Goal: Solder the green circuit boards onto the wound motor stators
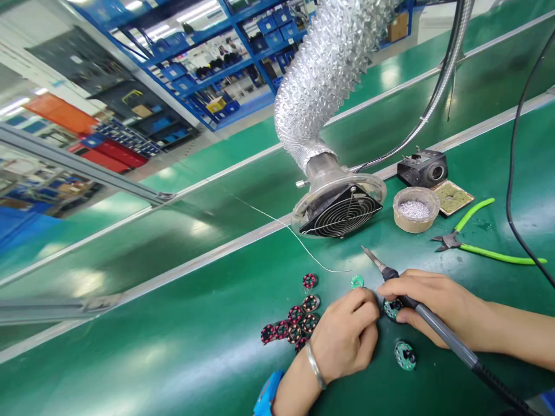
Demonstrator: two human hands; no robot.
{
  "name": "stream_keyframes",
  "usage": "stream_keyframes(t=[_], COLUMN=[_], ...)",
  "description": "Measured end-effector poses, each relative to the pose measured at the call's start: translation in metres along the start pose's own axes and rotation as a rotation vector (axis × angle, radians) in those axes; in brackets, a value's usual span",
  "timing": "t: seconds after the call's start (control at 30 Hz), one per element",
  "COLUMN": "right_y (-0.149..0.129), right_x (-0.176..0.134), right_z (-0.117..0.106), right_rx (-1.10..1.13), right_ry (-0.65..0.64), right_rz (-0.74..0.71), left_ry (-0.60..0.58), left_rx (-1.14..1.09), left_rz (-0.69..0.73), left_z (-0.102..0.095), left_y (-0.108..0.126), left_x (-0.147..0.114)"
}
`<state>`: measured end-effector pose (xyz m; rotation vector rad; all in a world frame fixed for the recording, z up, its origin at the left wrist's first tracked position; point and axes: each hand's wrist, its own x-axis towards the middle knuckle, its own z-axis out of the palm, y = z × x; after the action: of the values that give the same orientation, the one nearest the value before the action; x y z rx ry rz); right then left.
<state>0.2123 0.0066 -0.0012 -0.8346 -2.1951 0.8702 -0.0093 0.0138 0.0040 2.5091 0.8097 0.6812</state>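
Note:
My right hand is closed around a soldering iron, whose bare tip points up and left above the green bench. Below its grip a round circuit board lies between my hands, partly covered by the right fingers. My left hand is closed with the fingers curled down; what they pinch, if anything, is hidden. Just past its knuckles sits a small green ring-shaped board. Another round circuit board rests nearer to me. Left of the left hand is a group of several wound motor stators, red and copper coloured.
A fume extractor head on a silver duct hangs ahead. Beyond my right hand are a tub of metal bits, a sponge tray, a black iron holder and green-handled cutters. Thin wire runs toward my hands.

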Motion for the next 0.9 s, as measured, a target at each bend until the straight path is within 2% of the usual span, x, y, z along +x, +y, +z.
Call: stream_keyframes(t=[0.27, 0.6, 0.67, 0.9], right_y=[0.004, 0.006, 0.005, 0.001], right_x=[-0.003, -0.004, -0.004, -0.005], right_z=[0.002, 0.004, 0.004, 0.007], right_rx=[0.017, -0.002, -0.003, -0.071], right_ry=[0.028, 0.055, 0.058, 0.082], right_rz=[-0.023, -0.097, -0.119, -0.15], left_ry=[0.096, 0.109, 0.115, 0.049], left_rx=[0.037, 0.03, -0.036, -0.321], left_rz=[-0.025, -0.09, -0.175, -0.667], left_z=[0.008, 0.01, 0.008, 0.007], left_y=[0.007, 0.009, 0.013, 0.028], left_x=[-0.004, -0.007, -0.004, 0.008])
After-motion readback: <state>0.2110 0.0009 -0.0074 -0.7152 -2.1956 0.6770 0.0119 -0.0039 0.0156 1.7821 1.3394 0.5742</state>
